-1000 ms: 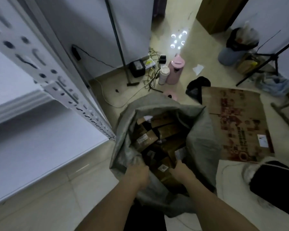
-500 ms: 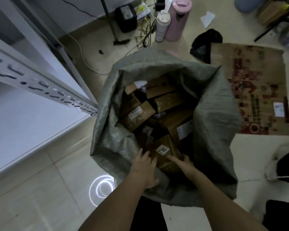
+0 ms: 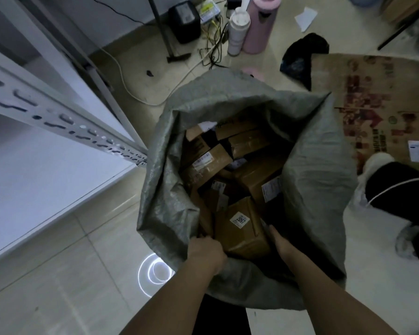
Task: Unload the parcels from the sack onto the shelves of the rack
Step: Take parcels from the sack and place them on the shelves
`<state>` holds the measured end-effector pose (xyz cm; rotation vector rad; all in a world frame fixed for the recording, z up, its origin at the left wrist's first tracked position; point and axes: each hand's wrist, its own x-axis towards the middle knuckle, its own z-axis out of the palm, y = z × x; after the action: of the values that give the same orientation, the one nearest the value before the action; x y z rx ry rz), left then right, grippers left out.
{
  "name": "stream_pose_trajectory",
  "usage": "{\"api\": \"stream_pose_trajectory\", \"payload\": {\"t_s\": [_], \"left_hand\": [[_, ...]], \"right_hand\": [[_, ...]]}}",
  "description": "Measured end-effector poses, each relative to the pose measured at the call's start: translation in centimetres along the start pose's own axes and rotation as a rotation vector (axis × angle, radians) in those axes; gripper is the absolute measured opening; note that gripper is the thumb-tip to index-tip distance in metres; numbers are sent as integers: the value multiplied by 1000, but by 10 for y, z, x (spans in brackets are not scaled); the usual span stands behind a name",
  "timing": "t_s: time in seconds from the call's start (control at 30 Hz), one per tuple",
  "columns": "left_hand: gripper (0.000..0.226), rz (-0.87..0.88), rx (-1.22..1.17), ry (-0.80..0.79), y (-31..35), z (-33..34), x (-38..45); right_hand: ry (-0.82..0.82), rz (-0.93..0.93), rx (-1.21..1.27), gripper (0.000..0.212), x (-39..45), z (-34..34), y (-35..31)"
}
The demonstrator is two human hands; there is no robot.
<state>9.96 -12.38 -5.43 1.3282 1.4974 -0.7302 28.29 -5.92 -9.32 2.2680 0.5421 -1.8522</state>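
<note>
You are at the pick-up step: your left hand (image 3: 207,250) and right hand (image 3: 282,245) curl round opposite sides of the labelled parcel (image 3: 242,226) at the near edge of the sack (image 3: 319,180), so next lift it clear toward the rack (image 3: 65,122) left of the sack.

Sack (image 3: 312,180): grey-green, fine woven texture. Parcels (image 3: 242,228): brown cardboard; nearest one carries a white label with black digits. Rack (image 3: 58,122): white metal, upright punched with rows of dark slots and holes. Floor (image 3: 58,274): pale beige tiles, thin grout lines. Flattened carton (image 3: 373,105): brown, faded red print. Flask (image 3: 260,25): pink. Bottle (image 3: 237,30): white.
</note>
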Motion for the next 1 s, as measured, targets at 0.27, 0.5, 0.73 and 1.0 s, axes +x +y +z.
{"api": "stream_pose_trajectory", "payload": {"t_s": [0.27, 0.5, 0.73, 1.0], "left_hand": [[73, -285, -935, -148, 13, 30, 33], [78, -327, -1422, -147, 16, 25, 37], [80, -327, -1469, -138, 26, 16, 38], [72, -461, -1454, 113, 24, 16, 22]], "right_hand": [[169, 0, 90, 69, 26, -9, 12], [126, 94, 31, 66, 13, -18, 14], [56, 78, -24, 54, -17, 2, 10], [-57, 2, 84, 58, -30, 6, -3]]}}
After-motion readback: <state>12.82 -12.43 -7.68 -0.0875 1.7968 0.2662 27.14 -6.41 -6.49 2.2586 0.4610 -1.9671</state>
